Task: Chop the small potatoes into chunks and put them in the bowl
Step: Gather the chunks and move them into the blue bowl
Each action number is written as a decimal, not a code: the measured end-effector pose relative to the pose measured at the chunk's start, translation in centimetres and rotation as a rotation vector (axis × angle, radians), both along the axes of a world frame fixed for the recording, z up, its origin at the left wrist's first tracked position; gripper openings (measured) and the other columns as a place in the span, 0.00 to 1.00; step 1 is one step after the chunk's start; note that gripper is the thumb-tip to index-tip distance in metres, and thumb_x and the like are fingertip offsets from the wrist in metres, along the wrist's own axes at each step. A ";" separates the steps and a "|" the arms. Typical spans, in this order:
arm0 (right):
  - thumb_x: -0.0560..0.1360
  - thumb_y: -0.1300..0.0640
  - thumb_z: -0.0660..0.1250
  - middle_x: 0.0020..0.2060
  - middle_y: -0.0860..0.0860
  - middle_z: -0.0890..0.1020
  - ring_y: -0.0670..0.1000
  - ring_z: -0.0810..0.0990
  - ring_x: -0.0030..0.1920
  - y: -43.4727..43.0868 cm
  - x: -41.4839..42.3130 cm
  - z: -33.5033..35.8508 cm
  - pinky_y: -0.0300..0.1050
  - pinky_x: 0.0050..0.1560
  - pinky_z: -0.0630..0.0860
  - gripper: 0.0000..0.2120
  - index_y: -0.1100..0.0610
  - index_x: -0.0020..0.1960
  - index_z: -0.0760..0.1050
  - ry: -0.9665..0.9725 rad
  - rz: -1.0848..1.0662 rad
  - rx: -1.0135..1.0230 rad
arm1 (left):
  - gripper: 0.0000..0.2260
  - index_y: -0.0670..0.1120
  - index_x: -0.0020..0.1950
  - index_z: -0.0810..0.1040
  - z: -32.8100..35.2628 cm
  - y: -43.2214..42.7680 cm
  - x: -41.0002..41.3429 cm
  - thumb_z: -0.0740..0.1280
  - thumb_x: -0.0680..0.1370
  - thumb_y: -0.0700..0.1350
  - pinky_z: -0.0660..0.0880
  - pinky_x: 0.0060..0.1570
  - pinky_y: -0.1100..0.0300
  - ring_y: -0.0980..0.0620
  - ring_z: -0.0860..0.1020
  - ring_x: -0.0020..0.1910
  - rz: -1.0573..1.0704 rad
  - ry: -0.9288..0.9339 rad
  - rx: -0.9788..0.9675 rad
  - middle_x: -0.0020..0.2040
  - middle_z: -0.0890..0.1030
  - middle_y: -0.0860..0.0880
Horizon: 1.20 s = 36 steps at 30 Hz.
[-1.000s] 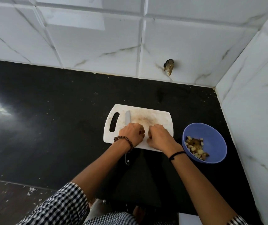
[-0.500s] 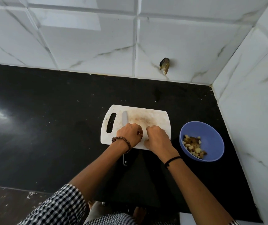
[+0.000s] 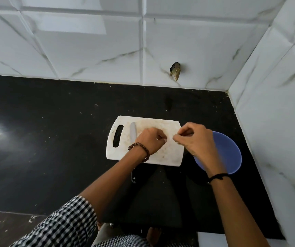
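Left hand (image 3: 150, 140) is curling loosely over the board (image 3: 171, 155), right hand (image 3: 194, 139) pinching fingertips, contents unclear, beside the bowl (image 3: 232, 154); knife (image 3: 133, 133) lying left.

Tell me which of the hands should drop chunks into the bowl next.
Right. The right hand, fingers pinched, is at the blue bowl's edge; whether it holds chunks is unclear. The left hand rests curled on the cutting board.

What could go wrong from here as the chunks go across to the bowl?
1. The right hand, fingers pinched shut, hangs over the board's edge beside the blue bowl; anything it holds might drop onto the black counter.
2. The knife lies on the cutting board right beside the left hand; its wrist could knock the blade.
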State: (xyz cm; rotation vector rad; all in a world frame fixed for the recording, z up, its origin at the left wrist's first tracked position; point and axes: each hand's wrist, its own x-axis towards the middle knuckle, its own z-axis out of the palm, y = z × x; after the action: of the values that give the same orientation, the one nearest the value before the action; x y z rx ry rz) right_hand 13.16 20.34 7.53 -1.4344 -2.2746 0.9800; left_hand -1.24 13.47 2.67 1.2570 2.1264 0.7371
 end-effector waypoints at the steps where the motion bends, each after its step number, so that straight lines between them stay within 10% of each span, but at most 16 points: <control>1: 0.71 0.55 0.77 0.39 0.46 0.82 0.45 0.81 0.41 0.3 0.7 0.4 0.36 0.41 0.77 0.07 0.53 0.47 0.80 -0.010 -0.027 0.007 | 0.07 0.46 0.53 0.82 0.4 0.4 0.4 0.68 0.77 0.45 0.80 0.42 0.60 0.53 0.82 0.40 -0.008 -0.034 0.032 0.49 0.83 0.48; 4: 0.75 0.54 0.75 0.39 0.47 0.79 0.42 0.75 0.37 0.7 2.6 0.8 0.32 0.35 0.65 0.07 0.53 0.48 0.77 -0.120 -0.076 0.074 | 0.08 0.46 0.55 0.82 1.6 1.7 2.5 0.67 0.77 0.45 0.77 0.34 0.68 0.56 0.82 0.37 -0.080 -0.125 0.102 0.48 0.83 0.50; 9: 0.80 0.51 0.68 0.48 0.53 0.81 0.51 0.78 0.50 1.1 4.1 -0.1 0.43 0.56 0.71 0.11 0.56 0.59 0.79 -0.394 -0.114 0.057 | 0.10 0.47 0.57 0.81 1.8 3.2 5.8 0.68 0.77 0.44 0.79 0.44 0.64 0.57 0.80 0.41 -0.206 -0.124 0.130 0.51 0.83 0.50; 22: 0.81 0.53 0.67 0.55 0.56 0.81 0.55 0.80 0.58 1.2 3.4 -0.7 0.50 0.63 0.75 0.14 0.57 0.64 0.76 -0.642 -0.134 0.046 | 0.08 0.47 0.54 0.82 1.1 1.9 6.1 0.70 0.76 0.45 0.80 0.50 0.57 0.54 0.82 0.44 -0.085 -0.096 0.173 0.47 0.84 0.50; 36: 0.79 0.59 0.69 0.52 0.51 0.83 0.50 0.81 0.52 -2.7 -1.6 -2.4 0.43 0.57 0.78 0.08 0.53 0.58 0.78 -0.326 0.184 0.139 | 0.02 0.52 0.45 0.83 -0.5 -1.9 2.3 0.72 0.74 0.46 0.81 0.44 0.57 0.62 0.80 0.40 0.159 0.017 0.134 0.41 0.83 0.57</control>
State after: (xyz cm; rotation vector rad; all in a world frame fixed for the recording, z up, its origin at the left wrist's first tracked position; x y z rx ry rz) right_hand 11.52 17.66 5.15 -1.4338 -2.6889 0.6552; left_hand 1.04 11.56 2.21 1.1750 2.2413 0.9541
